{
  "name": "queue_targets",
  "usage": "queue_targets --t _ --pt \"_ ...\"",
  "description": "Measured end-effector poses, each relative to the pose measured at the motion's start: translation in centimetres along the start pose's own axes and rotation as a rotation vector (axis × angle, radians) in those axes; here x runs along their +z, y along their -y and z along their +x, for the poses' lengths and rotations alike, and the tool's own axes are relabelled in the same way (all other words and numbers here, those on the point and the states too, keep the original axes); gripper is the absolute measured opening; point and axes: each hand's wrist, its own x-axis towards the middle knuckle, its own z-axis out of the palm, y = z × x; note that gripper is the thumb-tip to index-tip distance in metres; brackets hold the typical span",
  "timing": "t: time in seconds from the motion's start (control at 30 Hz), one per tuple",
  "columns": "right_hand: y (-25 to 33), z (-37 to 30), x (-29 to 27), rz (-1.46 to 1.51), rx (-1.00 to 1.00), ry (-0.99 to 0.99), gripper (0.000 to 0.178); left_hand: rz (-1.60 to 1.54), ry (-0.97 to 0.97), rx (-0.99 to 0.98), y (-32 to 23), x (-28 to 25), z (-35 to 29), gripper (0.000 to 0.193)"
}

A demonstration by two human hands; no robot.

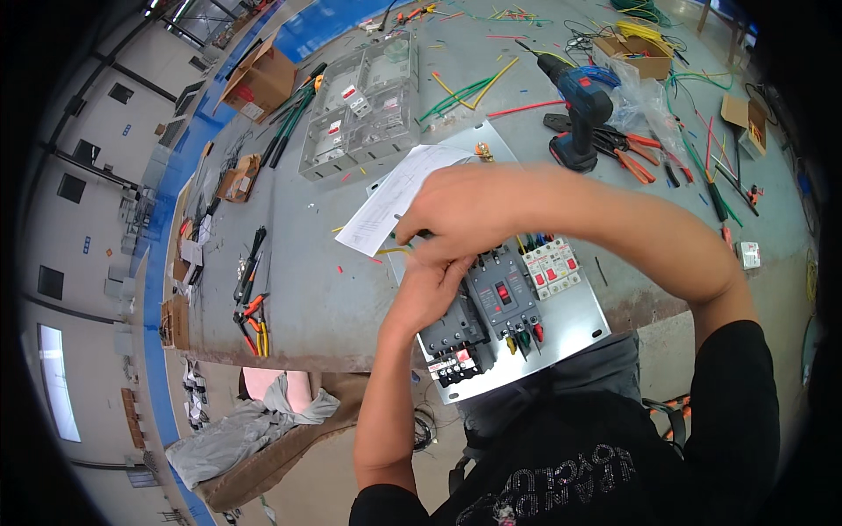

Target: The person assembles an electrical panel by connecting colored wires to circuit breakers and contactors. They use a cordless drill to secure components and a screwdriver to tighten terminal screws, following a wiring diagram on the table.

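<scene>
A metal mounting plate (570,326) lies at the table's near edge. On it sit a dark grey circuit breaker (502,291) with a red switch, a black contactor (454,323) with a relay below it, and white miniature breakers (553,268). My left hand (427,294) is closed over the contactor's far end, its fingertips by the circuit breaker. Across it reaches my right hand (456,209), fingers curled round something small and dark that is mostly hidden. Beside the hands lies a white paper sheet (386,203), partly over the plate, with a yellow wire (392,251) below it.
Beyond the plate stands a clear plastic enclosure (361,114). A cordless drill (579,110) and red-handled pliers (633,159) lie to the right, near a plastic bag (638,101). Pliers (254,326) and a cardboard box (260,77) are at left. Wire offcuts are scattered about.
</scene>
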Motion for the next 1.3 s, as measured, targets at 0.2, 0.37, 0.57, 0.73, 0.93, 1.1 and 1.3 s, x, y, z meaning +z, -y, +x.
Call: queue_targets --t 0.2,0.37,0.57,0.73,0.93,1.1,1.3 --pt "-1.9 -1.6 -1.2 -0.306 -0.314 -0.233 0.039 0.014 0.039 -0.016 -0.9 -0.3 0.2 0.021" --pt "-0.2 -0.2 0.4 -0.369 -0.013 -0.145 0.037 -0.205 -0.026 -0.056 -0.8 -1.1 0.3 0.024" --pt "1.0 -0.3 -0.1 -0.167 0.201 -0.068 0.038 0.032 0.145 -0.137 1.0 -3.1 4.3 0.030" --pt "0.2 -0.8 -0.1 0.176 0.026 0.039 0.047 -0.175 0.238 0.025 7.1 -2.0 5.6 0.038" --pt "-0.9 -0.4 -0.2 0.765 0.408 0.200 0.038 -0.166 0.343 -0.130 8.2 -1.9 7.4 0.023" --pt "-2.0 -2.6 0.2 0.853 0.256 0.210 0.038 -0.279 0.389 -0.227 7.7 -1.6 8.3 0.015" --pt "-0.7 -2.0 1.8 -0.003 0.047 -0.302 0.038 -0.198 0.360 -0.262 8.0 -1.9 9.0 0.030"
